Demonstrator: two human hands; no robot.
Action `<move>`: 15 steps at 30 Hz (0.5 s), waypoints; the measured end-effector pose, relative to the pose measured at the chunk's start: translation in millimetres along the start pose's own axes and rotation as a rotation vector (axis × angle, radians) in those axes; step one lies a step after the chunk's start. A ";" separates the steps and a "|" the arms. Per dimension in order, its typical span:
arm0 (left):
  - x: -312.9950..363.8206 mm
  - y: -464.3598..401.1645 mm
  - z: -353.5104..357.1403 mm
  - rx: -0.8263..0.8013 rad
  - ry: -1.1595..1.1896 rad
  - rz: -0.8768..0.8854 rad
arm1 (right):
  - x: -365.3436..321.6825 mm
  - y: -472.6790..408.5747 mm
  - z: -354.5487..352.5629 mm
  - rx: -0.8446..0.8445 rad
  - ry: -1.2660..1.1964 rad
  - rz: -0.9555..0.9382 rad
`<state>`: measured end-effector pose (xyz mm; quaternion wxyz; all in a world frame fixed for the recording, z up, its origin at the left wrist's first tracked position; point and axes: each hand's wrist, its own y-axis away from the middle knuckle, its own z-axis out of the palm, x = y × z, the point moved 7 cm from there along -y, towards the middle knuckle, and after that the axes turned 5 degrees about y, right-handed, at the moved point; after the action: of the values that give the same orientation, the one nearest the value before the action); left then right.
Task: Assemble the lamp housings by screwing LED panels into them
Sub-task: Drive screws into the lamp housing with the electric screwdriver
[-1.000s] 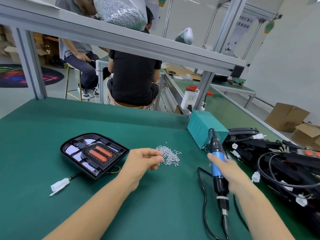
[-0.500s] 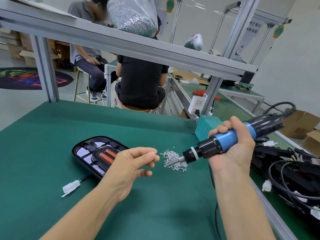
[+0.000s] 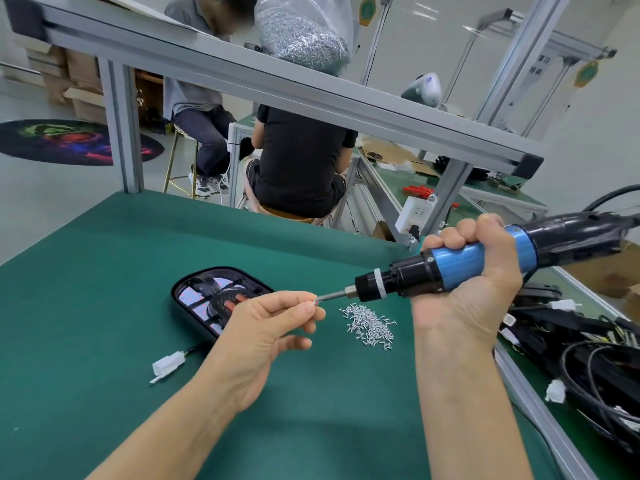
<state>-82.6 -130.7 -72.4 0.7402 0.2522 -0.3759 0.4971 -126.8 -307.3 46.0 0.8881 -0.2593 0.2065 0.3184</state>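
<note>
Green bench (image 3: 104, 271), left hand (image 3: 263, 327) pinching screw (image 3: 315, 301), right hand (image 3: 474, 289) gripping screwdriver (image 3: 450, 265)

Bench top (image 3: 104, 289) is matt green, cloth-like, felt probably. Lamp housing (image 3: 214, 289) is glossy black plastic. Screwdriver (image 3: 450, 268) has a shiny black plastic body, a smooth blue metallic-looking sleeve and a bare steel bit. Screw pile (image 3: 369, 325) is bright plated metal. Connector (image 3: 168, 364) is white matt plastic. Frame rail (image 3: 277, 84) is brushed aluminium. Bag (image 3: 304, 29) up top is clear plastic film.
</note>
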 end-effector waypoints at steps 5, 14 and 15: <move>-0.9 0.6 -3.2 0.004 0.035 -0.016 | 3.7 1.8 1.2 -0.022 -0.007 -0.007; -5.2 1.1 -3.7 -0.001 0.118 -0.065 | 8.4 2.3 1.4 -0.036 -0.014 -0.006; -5.2 1.1 -4.1 0.000 0.124 -0.068 | 8.7 2.3 1.2 -0.035 -0.014 -0.005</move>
<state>-83.5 -130.1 -79.0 0.7786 0.2335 -0.3203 0.4865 -121.9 -301.1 41.6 0.8858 -0.2729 0.1942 0.3213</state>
